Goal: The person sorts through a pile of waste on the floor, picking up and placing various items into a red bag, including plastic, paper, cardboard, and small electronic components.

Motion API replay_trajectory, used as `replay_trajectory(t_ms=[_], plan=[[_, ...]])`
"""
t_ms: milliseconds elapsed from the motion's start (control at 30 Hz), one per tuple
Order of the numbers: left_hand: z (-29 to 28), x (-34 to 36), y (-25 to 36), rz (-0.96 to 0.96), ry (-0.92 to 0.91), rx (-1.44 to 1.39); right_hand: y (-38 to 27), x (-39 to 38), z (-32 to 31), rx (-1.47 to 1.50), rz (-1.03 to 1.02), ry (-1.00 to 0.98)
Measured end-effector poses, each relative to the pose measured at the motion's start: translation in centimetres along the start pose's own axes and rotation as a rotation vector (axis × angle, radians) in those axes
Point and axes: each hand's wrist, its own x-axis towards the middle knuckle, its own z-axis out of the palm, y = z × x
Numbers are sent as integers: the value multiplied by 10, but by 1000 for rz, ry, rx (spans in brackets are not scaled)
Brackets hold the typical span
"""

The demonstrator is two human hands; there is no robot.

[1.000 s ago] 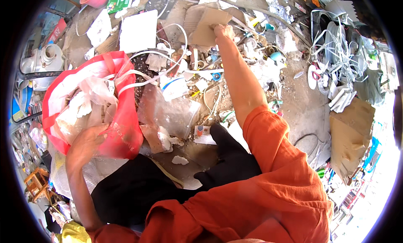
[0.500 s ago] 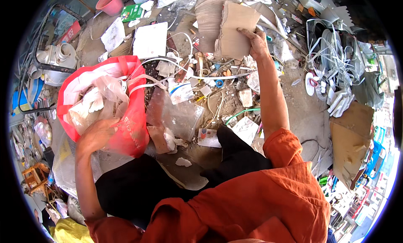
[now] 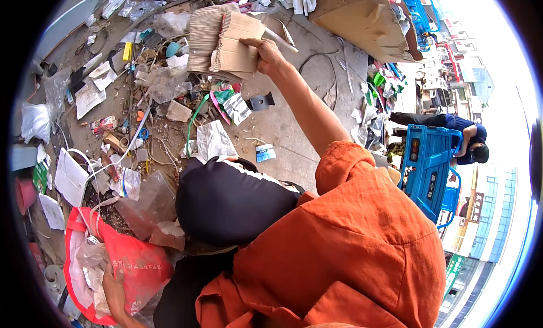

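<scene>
Cardboard pieces [image 3: 226, 42] gripped in outstretched right hand [image 3: 266, 53]; left hand [image 3: 113, 288] low, clutching red bag [image 3: 133, 266].

A: Site type?

B: Outdoor scrap-sorting yard. Grey concrete ground [image 3: 317, 73] strewn with torn white paper sheets [image 3: 90, 96], crumpled clear plastic film [image 3: 164, 82] and loose white cable [image 3: 133, 138].

A: Further evidence?

B: Flattened brown corrugated cardboard sheets [image 3: 362, 16]; red woven plastic sack [image 3: 138, 266] of waste; blue metal cart [image 3: 427, 164]; street frontage beyond.
</scene>
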Motion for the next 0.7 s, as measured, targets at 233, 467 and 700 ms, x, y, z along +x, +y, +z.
replay_trajectory(t_ms=[233,467,700], plan=[[0,12,7,10,59,120,-5,-47,-205,59,60,577],[-9,5,42,-150,12,274,-38,-66,-387,173,-118,999],[-2,10,42,-164,49,287,-47,-60,-431,-210,172,1361]])
